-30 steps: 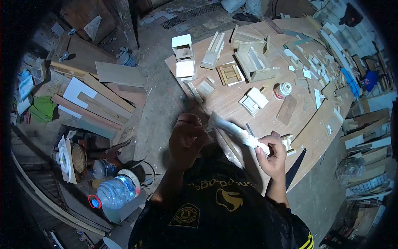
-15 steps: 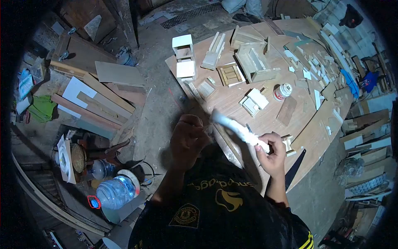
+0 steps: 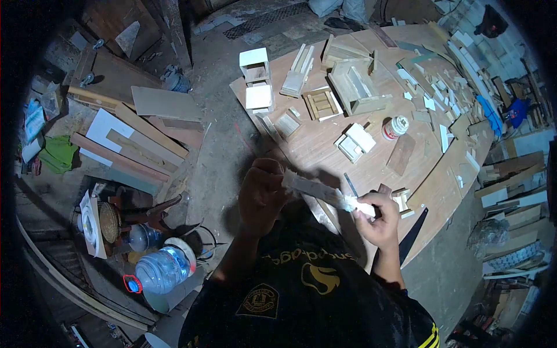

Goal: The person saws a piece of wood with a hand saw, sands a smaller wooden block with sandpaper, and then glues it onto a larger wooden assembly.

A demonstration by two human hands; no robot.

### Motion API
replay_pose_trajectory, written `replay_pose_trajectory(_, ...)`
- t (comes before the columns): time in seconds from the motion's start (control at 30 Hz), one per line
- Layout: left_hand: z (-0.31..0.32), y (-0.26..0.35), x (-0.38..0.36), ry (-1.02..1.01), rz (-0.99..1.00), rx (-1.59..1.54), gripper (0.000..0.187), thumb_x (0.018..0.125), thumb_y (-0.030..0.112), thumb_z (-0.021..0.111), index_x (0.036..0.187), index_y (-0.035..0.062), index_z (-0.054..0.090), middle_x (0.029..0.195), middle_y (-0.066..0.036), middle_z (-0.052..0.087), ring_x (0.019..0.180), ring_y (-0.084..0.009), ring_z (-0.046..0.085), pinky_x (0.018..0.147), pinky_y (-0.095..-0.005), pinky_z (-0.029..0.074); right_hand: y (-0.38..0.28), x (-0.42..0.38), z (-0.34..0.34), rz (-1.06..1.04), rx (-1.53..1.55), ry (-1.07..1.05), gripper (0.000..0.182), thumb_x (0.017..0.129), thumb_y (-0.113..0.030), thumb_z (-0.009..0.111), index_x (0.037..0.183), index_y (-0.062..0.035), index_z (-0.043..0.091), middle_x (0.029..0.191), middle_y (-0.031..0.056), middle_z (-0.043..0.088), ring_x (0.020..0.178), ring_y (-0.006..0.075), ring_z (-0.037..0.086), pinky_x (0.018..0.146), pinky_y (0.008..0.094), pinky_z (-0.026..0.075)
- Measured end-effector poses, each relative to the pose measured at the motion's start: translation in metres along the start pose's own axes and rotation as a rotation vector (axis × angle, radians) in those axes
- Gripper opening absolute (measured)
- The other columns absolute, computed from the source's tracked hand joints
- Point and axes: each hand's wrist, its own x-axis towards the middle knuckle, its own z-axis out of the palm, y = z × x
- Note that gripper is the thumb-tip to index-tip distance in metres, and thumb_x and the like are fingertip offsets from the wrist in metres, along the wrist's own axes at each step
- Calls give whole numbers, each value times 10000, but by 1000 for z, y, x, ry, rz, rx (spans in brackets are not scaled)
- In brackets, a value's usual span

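Note:
In front of my chest is a pale flat strip [image 3: 316, 188], greyish along its length and whiter and crumpled towards the right; I cannot make out its kind. My right hand [image 3: 380, 223] is closed on its right end, thumb and fingers pinching the white part. My left hand [image 3: 261, 194] has its fingers curled at the strip's left end and appears to grip it there; the fingertips are in shadow. Beyond my hands, a small white-topped wooden piece [image 3: 357, 141] stands on the round wooden table [image 3: 307, 139]. A white jar [image 3: 395, 127] with a red label sits beside it.
Small wooden assemblies [image 3: 355, 87] stand towards the table's far side, and wood offcuts [image 3: 435, 95] lie scattered at right. Near the front edge is a dark saw blade [image 3: 413, 235]. Boards [image 3: 136, 139] lean at left, above a large water bottle [image 3: 159, 271] on its side.
The strip was blurred, its left end raised and free of my left hand. Now it is steadier, turned to show a greyer face, and its left end meets my left fingers.

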Motion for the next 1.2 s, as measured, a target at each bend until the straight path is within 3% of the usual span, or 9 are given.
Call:
replay_pose_trajectory(0.2, -2, -8, 3, -2, 0, -39, 239, 800, -47, 634, 946, 54, 475, 1034, -86, 462, 884, -123, 468, 731, -250, 450, 8, 0, 9, 115, 93, 169, 240, 759, -13, 710, 968, 7, 593, 856, 99, 644, 713, 124, 573, 640, 247, 463)
replay_pose_trajectory(0.37, 0, 0, 3, 29, -113, -22, 244, 797, -41, 644, 945, 60, 478, 1043, -83, 459, 896, -131, 468, 748, -250, 444, 5, 2, 7, 85, 68, 104, 258, 753, -13, 716, 976, 8, 587, 844, 91, 638, 705, 116, 568, 635, 237, 456)
replay_pose_trajectory(0.47, -1, -3, 6, 6, -8, -18, 242, 798, -42, 644, 945, 60, 481, 1045, -82, 457, 909, -134, 466, 767, -250, 440, 6, 3, 4, 83, 132, 85, 270, 743, -19, 727, 977, 3, 595, 823, 83, 639, 677, 119, 572, 618, 242, 459)
replay_pose_trajectory(0.53, 0, -5, 5, 19, -16, -50, 240, 797, -44, 644, 944, 58, 484, 1042, -82, 457, 913, -136, 466, 777, -254, 440, 2, 9, 0, -80, -4, -30, 272, 740, -27, 734, 976, -3, 600, 804, 74, 637, 658, 126, 579, 603, 247, 460)
replay_pose_trajectory(0.7, -1, -6, 4, -15, -59, -42, 246, 791, -42, 652, 945, 55, 488, 1037, -82, 457, 930, -141, 466, 793, -265, 441, 11, 1, 9, 207, 35, 158, 271, 752, -52, 728, 978, 7, 591, 837, 85, 633, 740, 113, 584, 648, 252, 468)
replay_pose_trajectory(0.8, -2, -6, 4, -20, -37, -2, 254, 786, -38, 659, 947, 55, 486, 1033, -81, 458, 934, -140, 467, 788, -262, 444, 8, -2, 9, 157, 177, 191, 273, 750, -43, 722, 980, 12, 585, 837, 91, 636, 733, 124, 589, 649, 254, 469)
replay_pose_trajectory(1.0, 0, 1, 3, 58, -154, -62, 267, 779, -42, 659, 954, 56, 481, 1030, -85, 460, 933, -144, 469, 795, -267, 448, 5, 5, 6, 77, 58, 34, 241, 721, -28, 731, 928, 11, 614, 839, 122, 654, 703, 157, 614, 632, 261, 482)
replay_pose_trajectory(1.07, 0, -2, 5, 33, -66, -65, 278, 777, -45, 656, 961, 56, 473, 1031, -89, 463, 923, -144, 472, 792, -266, 449, 6, 8, 7, -30, -26, 38, 240, 719, -26, 734, 923, 10, 614, 814, 114, 658, 683, 163, 615, 623, 263, 482)
replay_pose_trajectory(1.2, -4, -11, 6, 22, -4, 37, 274, 781, -46, 651, 961, 55, 471, 1042, -90, 462, 923, -142, 476, 786, -262, 451, 12, 6, 8, 66, -131, 135, 232, 725, -26, 731, 915, 12, 604, 772, 109, 650, 653, 163, 610, 598, 262, 475)
